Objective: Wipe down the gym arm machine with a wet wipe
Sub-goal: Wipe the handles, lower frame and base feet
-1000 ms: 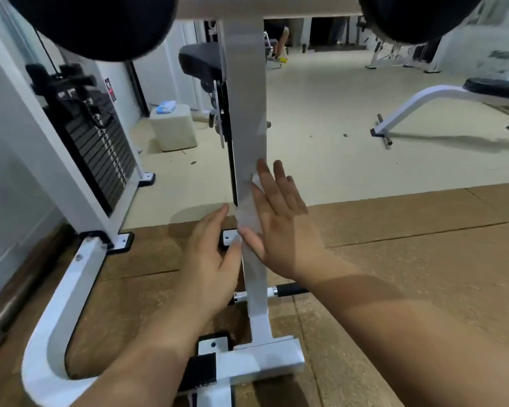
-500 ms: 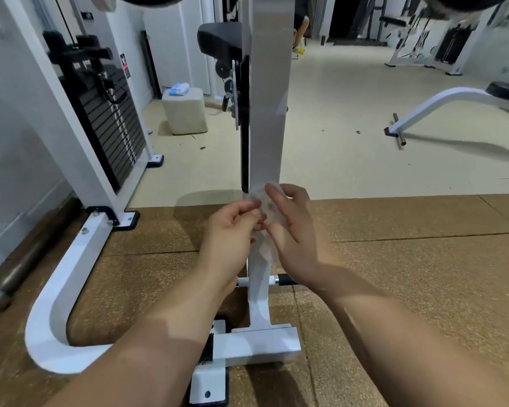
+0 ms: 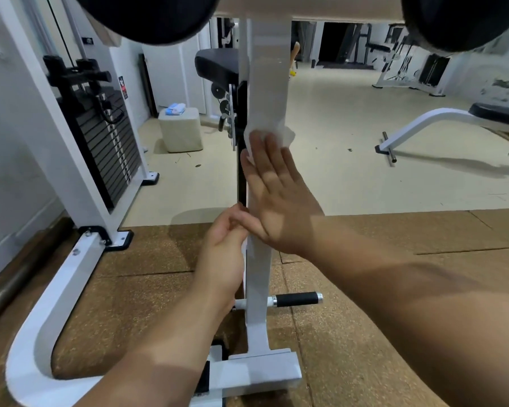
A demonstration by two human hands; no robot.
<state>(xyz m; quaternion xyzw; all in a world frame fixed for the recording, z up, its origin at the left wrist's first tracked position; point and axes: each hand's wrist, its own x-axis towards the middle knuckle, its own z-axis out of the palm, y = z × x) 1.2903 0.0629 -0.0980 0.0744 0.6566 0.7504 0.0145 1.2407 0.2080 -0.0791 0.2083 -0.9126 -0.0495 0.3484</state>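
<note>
The gym arm machine's white upright post (image 3: 265, 83) rises in the middle of the view, with black pads at the top. My right hand (image 3: 276, 195) lies flat with straight fingers against the post and presses a white wet wipe (image 3: 279, 133) onto it; the wipe sticks out above the fingertips. Below it, my left hand (image 3: 224, 248) has its fingers curled at the post's left edge, touching the heel of my right hand. What the left hand's fingers hold is hidden.
A black weight stack (image 3: 100, 136) in a white frame stands at the left. A pale block (image 3: 181, 129) with a blue wipe packet (image 3: 175, 108) sits behind on the floor. A bench (image 3: 453, 118) is at the right. A black-gripped peg (image 3: 296, 299) juts from the post.
My right hand has opened flat and slid the wipe upward along the post. My left hand let go of the wipe and stayed lower at the post's edge.
</note>
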